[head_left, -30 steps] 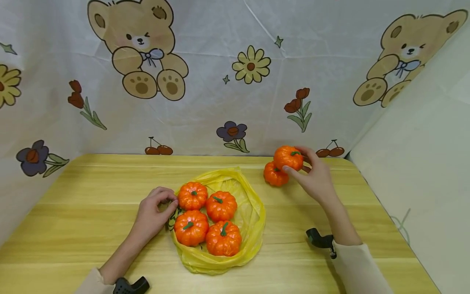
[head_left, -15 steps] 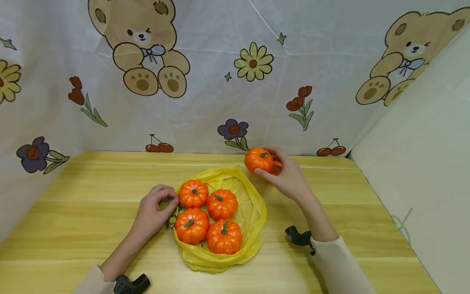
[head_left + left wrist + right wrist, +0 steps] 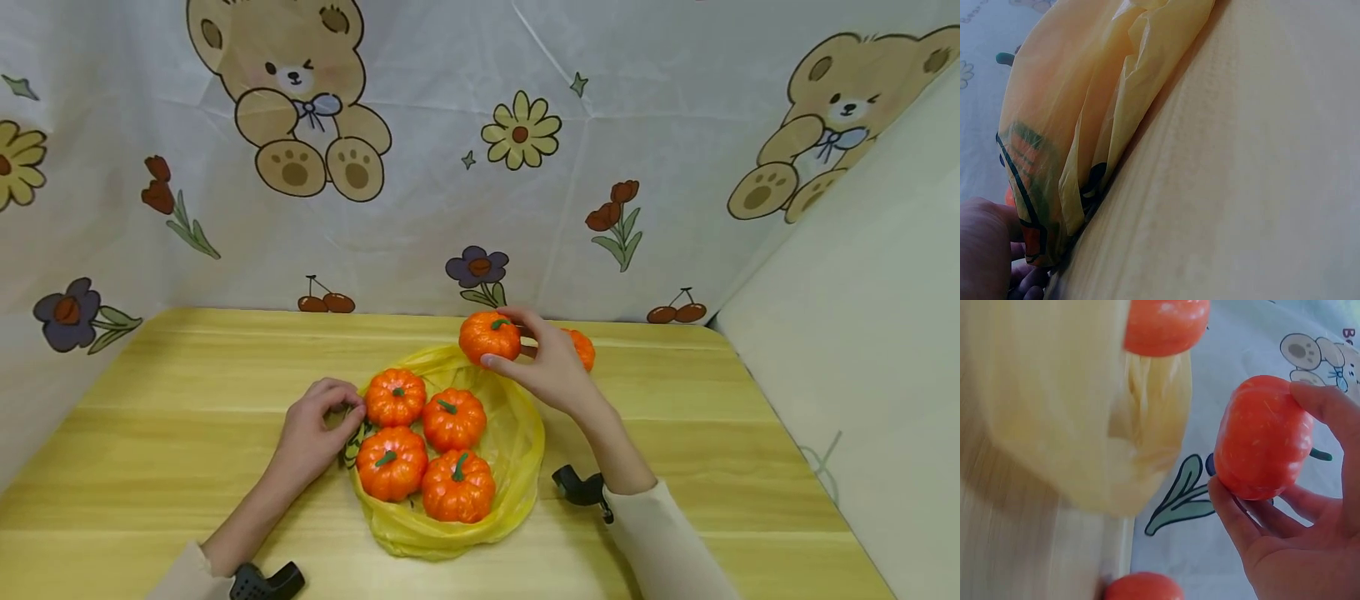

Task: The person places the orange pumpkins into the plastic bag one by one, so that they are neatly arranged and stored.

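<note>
The right hand (image 3: pixel 551 371), fingers curled around a pumpkin (image 3: pixel 489 337) at the yellow bag's (image 3: pixel 517 450) 12 o'clock rim, risks dropping it outside; the left hand (image 3: pixel 311 429) pinches the 9 o'clock edge.

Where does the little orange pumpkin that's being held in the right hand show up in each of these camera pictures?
Head view: the small orange plastic pumpkin sits at centre, above the bag's far rim, gripped by the right hand.
Left wrist view: not in it.
Right wrist view: pumpkin at right, between fingers and thumb.
Shared landmark: the yellow plastic bag.
</note>
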The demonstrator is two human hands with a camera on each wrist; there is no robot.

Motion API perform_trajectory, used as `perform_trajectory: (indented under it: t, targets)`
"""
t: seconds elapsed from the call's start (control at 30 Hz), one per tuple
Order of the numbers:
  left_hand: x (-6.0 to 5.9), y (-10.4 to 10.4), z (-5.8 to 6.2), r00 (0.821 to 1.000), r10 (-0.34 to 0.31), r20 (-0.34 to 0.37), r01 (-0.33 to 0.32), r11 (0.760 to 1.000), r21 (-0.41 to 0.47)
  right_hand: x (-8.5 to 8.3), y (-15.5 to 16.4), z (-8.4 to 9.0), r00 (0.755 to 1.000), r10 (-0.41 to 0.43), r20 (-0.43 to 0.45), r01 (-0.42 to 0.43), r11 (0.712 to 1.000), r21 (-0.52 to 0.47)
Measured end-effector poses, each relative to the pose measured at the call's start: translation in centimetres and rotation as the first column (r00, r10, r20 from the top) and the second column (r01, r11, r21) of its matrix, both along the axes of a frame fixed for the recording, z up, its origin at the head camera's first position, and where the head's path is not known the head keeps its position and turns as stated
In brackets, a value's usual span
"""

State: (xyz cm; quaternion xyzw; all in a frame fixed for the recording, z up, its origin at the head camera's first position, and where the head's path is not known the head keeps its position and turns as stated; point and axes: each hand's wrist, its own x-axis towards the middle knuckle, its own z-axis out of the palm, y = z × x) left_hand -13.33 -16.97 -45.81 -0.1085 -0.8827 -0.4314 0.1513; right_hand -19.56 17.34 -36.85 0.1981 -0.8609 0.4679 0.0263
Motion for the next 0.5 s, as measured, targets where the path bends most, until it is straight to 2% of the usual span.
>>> perform_trajectory:
  t: [0.27,0.5]
  targets:
    - [0.1,-0.2,0.0,1.0,-0.001,0.006,0.001,1.0,-0.001,0.0,-1.6,0.5,0.999,0.03,0.034,-0.029,0.999,-0.013]
    - [0.1,-0.1,0.2,1.0,0.001,0.015,-0.001,1.0,-0.006,0.0,-2.6,1.1,0.998,0.057,0.031,-0.056,0.998,-0.016]
